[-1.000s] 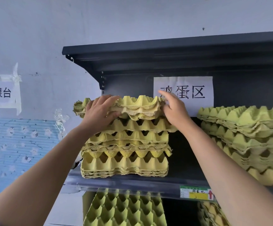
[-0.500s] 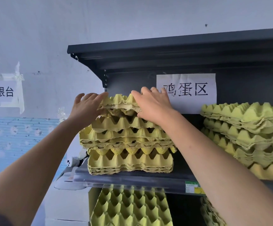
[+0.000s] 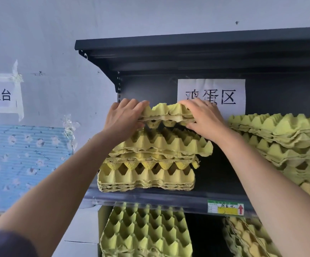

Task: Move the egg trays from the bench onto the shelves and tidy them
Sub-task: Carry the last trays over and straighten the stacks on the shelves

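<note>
left hand (image 3: 124, 117) and right hand (image 3: 204, 117) both gripped the top trays (image 3: 167, 114): fingers draped over the upper face, thumbs tucked under the near edge, one hand per side. those trays (two or three nested, hard to count) sat on the stack (image 3: 150, 164) at the left end of the shelf (image 3: 150, 198), front edge lifted slightly. the stack was uneven, with its middle layers skewed and jutting right past the bottom ones. a second pile (image 3: 280, 141) stood apart to the right, with a paper sign (image 3: 211, 97) on the back panel between them.

handling, as a guess: moulded pulp, so light, fairly stiff across the cone grid, soft and tearable at the rim. the surface is rough and unlikely to slip, but nested cones snag if dragged. best hold is mid-side on opposite edges, thumb under and fingers on top, as here. a corner grip would probably bend or rip it.

likely step: seating the top trays square so the cones drop in. risk: a sideways push shoves the skewed layers further out.
</note>
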Motion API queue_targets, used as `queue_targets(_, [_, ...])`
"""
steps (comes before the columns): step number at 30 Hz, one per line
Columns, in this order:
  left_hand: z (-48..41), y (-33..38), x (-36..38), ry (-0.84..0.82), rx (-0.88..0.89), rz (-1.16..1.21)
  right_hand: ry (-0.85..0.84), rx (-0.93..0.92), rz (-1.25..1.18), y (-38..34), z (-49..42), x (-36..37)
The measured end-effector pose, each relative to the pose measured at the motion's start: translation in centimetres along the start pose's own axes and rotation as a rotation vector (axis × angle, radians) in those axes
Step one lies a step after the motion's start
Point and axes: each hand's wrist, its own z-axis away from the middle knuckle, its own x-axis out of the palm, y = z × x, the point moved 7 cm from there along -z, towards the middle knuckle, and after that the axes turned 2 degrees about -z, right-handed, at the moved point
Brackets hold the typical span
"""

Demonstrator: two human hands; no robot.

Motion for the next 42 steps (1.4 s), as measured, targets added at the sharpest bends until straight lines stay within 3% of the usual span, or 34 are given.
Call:
queue_targets(6, [0.4,0.4,-0.5,0.006,0.044,0.005,0.079,-0.015,0.012,0.2,1.2,0.2])
queue_targets(11, [1.7,0.7,1.1,-0.160,0.092,0.072,-0.234,0.058,-0.185,0.6,2.6,2.4])
queue_targets(13, [2.2,0.7,1.6,-0.188,0.088,0.076,-0.284,0.077,-0.169,0.6,3.3,3.0])
queue_targets(27, [4.5,0.9,2.5,-0.190,0.105,-0.038,-0.142,0.044,0.160,-1.2,5.1,3.8])
queue_targets(33, [3.8,0.9,2.3,-0.178,0.122,-0.032,-0.248,-0.046,0.080,-2.3,3.5,3.3])
queue_targets(42, [2.1,0.2,1.0,-0.105,0.156,-0.025,-0.141,-0.026,0.031,-2.6,2.5,2.3])
